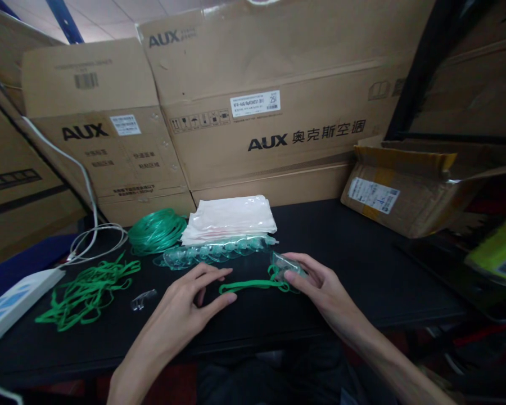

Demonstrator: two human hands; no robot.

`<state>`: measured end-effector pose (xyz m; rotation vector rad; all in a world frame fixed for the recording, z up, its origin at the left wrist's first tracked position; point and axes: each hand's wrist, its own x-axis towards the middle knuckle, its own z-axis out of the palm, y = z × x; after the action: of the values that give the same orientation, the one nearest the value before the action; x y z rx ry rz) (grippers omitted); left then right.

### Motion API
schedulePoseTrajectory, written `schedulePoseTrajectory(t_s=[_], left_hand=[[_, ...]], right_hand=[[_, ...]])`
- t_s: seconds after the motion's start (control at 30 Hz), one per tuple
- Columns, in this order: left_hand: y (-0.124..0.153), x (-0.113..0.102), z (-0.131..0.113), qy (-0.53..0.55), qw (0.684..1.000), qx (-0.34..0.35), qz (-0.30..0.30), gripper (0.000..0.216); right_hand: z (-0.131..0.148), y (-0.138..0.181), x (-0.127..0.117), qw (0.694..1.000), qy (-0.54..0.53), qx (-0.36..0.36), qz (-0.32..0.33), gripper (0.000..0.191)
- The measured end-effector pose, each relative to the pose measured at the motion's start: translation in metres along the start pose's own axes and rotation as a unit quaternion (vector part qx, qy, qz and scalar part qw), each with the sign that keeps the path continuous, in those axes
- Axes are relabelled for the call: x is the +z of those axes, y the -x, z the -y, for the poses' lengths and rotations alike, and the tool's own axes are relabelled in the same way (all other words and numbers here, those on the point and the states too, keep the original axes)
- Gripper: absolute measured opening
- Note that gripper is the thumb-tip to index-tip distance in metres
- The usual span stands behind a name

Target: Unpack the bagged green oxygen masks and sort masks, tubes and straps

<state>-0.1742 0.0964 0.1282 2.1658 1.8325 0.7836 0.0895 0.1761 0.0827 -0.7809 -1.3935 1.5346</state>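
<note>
My right hand (316, 281) grips a clear plastic mask piece (283, 263) with a green elastic strap (253, 286) attached. The strap runs left across the black table (362, 264) to my left hand (196, 295). The left hand's fingers are apart, its fingertips touching the strap's left end. A row of clear mask pieces (211, 253) lies just behind both hands.
A stack of white plastic bags (230, 219) lies behind the masks. Left of it are a coil of green tubing (157, 230), a heap of green straps (88, 289), a small clear part (143, 300), a white cable (95, 236). Cardboard boxes (270, 95) wall the back; an open box (409, 185) sits right.
</note>
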Motion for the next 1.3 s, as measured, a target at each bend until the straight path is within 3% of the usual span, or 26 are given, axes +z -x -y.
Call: schedulePoseTrajectory(t_s=[0.23,0.4,0.57,0.9,1.1,1.3], left_hand=[[-0.009,0.043,-0.035,0.09,0.991,0.099,-0.02,0.024],[-0.013,0.059,-0.034,0.092,0.988,0.125,-0.017,0.013],[-0.012,0.054,-0.033,0.06,0.988,0.14,-0.007,0.012],[-0.012,0.041,-0.024,-0.033,0.995,0.09,0.013,0.016],[-0.013,0.032,0.001,-0.046,0.998,0.04,0.013,0.018],[-0.007,0.006,0.038,-0.018,0.999,-0.044,-0.018,0.024]], right_hand=[[-0.004,-0.004,-0.001,0.997,0.025,-0.001,0.068,0.048],[-0.006,-0.002,-0.002,0.995,0.006,0.031,0.099,0.048],[-0.002,-0.001,0.0,0.994,0.022,0.03,0.104,0.046],[-0.003,-0.001,0.004,0.999,0.006,0.008,0.042,0.048],[-0.003,-0.001,0.006,1.0,-0.019,-0.002,0.005,0.047],[-0.004,-0.003,0.001,0.997,-0.069,-0.019,-0.024,0.041]])
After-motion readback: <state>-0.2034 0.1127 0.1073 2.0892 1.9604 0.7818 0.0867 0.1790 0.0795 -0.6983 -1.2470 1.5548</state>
